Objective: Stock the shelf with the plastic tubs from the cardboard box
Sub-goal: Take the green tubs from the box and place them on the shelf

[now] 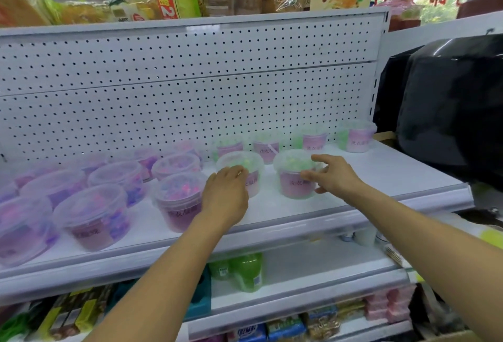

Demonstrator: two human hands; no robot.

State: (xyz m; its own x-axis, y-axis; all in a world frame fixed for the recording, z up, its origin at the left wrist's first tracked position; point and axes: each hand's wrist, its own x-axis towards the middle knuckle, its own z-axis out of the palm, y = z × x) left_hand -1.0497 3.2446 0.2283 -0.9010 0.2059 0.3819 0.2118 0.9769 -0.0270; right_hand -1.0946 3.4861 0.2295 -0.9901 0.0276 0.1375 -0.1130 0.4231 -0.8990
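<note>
Left hand [227, 192] holds one tub [241, 169]; right hand [333, 175], grip wide, touches another [295, 175]. Risk: nudging tubs off the shelf [381, 167].

Your two clear lidded tubs, green tub [239, 167] and second tub [295, 175], stand upright on the shelf [381, 170], touching your fingers [309, 175].

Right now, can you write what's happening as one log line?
left hand: on green-bead tub | right hand: open beside second green-bead tub | shelf: purple-bead tubs left
</note>
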